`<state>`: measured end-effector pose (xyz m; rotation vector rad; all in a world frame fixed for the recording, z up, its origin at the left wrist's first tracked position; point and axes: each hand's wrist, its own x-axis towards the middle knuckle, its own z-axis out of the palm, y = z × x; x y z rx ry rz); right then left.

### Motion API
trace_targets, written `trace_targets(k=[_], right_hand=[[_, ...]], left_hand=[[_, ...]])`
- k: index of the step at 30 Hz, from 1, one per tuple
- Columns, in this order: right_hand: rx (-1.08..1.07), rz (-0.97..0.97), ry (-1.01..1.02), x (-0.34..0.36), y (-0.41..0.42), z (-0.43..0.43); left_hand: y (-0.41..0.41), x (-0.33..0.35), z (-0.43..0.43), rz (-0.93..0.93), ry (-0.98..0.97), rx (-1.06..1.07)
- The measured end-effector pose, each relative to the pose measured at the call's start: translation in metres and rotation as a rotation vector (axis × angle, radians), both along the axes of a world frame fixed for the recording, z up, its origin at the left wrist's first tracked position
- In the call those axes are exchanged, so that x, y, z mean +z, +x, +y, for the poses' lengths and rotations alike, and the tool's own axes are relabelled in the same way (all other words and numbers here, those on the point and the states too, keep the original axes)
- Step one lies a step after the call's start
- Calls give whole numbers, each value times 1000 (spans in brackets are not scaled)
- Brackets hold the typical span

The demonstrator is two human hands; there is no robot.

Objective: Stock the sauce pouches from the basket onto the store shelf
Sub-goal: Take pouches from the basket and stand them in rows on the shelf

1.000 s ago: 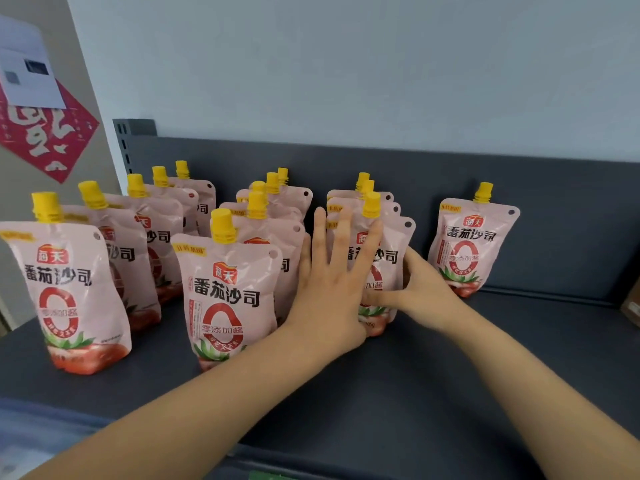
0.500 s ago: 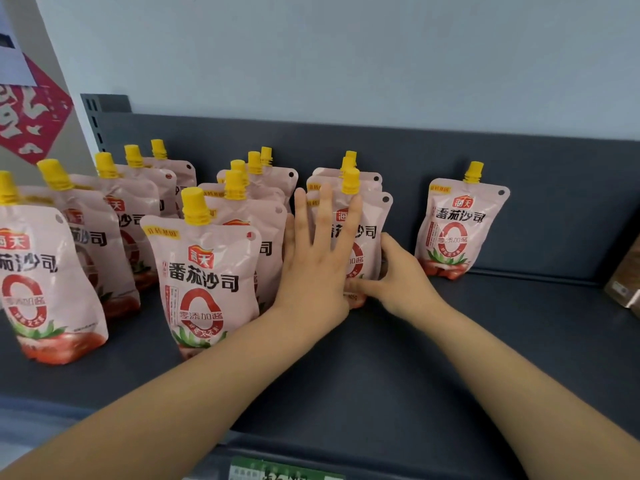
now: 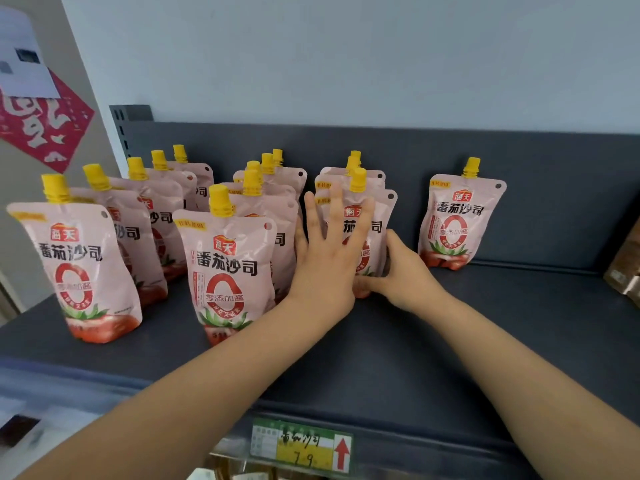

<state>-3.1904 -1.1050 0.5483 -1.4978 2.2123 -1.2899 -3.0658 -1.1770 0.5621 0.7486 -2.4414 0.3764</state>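
Observation:
Pink sauce pouches with yellow caps stand in rows on the dark grey shelf [image 3: 450, 341]. My left hand [image 3: 329, 258] lies flat with straight fingers against the face of the front pouch [image 3: 379, 220] of the third row. My right hand [image 3: 398, 275] grips the lower right edge of that same pouch, thumb across its bottom. Another pouch [image 3: 457, 220] stands alone to the right by the back panel. The front pouch [image 3: 228, 271] of the middle row stands just left of my left wrist. No basket is in view.
The leftmost row's front pouch [image 3: 74, 268] stands near the shelf's front left. A price tag [image 3: 301, 448] with a red arrow hangs on the shelf's front lip. A brown package [image 3: 623, 271] sits at the right edge. A red paper decoration [image 3: 45, 123] hangs on the left wall.
Both hands stay on the third row's front pouch. The camera view has shifted slightly; the hands have hardly moved against the pouch.

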Motion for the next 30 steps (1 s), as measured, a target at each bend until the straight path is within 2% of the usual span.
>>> trace_targets(k=[5,11,17,24,30], right_hand=[[-70,140,82,10,10,10],[-253,421,223,30,32,59],[-574,579,306,38,64,132],[-921,489,376,34,138,215],[-1144,341,525,-9,213,281]], left_hand=[[0,2,1,-32,-2,7],[12,6,6,-48,46,-56],[33,19,36,-41,27,-125],[64,11,94,-29,96,-490],[101,-33,156,-101,107,-833]])
